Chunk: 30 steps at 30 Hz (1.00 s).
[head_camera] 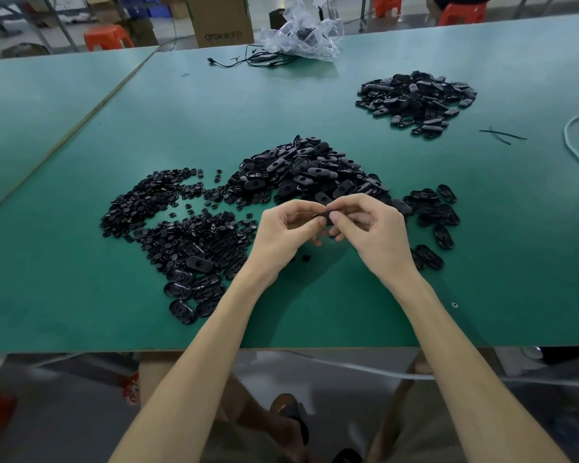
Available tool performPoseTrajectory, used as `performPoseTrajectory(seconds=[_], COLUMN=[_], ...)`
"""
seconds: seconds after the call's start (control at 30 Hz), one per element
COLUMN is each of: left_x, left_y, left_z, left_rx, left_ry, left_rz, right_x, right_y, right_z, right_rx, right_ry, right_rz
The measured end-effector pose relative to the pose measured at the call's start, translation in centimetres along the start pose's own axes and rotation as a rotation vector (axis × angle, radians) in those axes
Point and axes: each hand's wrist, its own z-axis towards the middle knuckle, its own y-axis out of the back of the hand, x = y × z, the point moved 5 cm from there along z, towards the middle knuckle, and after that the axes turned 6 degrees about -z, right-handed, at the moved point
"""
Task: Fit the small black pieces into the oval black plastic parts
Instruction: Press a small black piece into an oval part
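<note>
Left hand (286, 228) and right hand (370, 228) pinch one oval part (326, 216) — hold it level, press the piece in squarely

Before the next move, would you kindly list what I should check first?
1. Hold on the part: left hand and right hand both pinch a black part at their fingertips, above the table: ok.
2. Small piece seated in it: the fingers hide the spot: cannot tell.
3. Supply of small pieces: a spread heap lies left of the hands: ok.
4. Supply in the oval parts pile: heaped just behind the hands: ok.
5. Whether the far pile at the right rear holds finished work: too small to see: cannot tell.
</note>
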Motion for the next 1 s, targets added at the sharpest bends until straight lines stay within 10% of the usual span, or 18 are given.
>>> performPoseTrajectory(seconds=[1.0], left_x=[-0.5], left_y=[-0.26], left_z=[-0.4], left_rx=[-0.017], left_ry=[0.026], left_rz=[0.174], right_x=[0.37], right_y=[-0.39], right_z=[-0.23], right_rx=[0.035], right_ry=[0.036], right_rz=[-0.116])
